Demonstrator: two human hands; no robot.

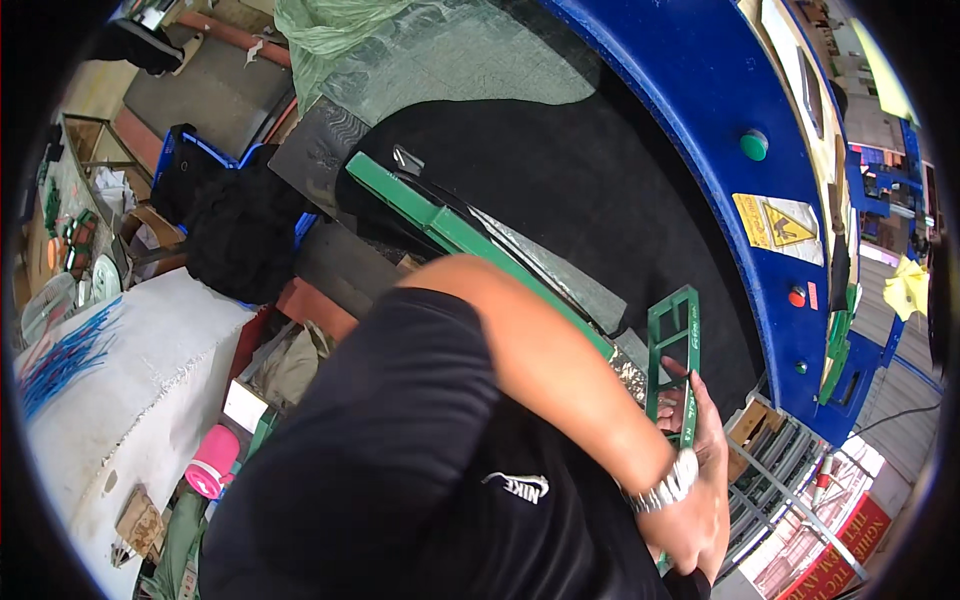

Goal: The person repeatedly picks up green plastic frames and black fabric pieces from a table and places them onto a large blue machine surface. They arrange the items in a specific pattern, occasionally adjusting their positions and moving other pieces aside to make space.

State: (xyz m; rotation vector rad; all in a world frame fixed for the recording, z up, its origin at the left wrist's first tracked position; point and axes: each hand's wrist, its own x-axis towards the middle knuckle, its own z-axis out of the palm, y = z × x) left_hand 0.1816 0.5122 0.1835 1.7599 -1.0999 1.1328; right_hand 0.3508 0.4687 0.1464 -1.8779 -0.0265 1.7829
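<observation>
I'm looking down past my own black shirt, and my left hand (pixel 700 500), a silver watch on its wrist, is gripping a flat green metal frame with rectangular cut-outs (pixel 672 360), fingers curled round its lower end. The frame is standing up from that hand, leaning over the black rubber belt surface (pixel 600 170) that's stretching away above the hand. My right hand isn't showing anywhere. A curved blue machine housing with small coloured buttons (pixel 735 110) is wrapping round the belt, right of the hand. A long green metal bar (pixel 440 222) is lying across the belt, up and left of the hand. Far left, a blue plastic crate (pixel 205 150) is holding something black; can't tell what. A white covered table (pixel 130 390) is sitting left of that arm.
</observation>
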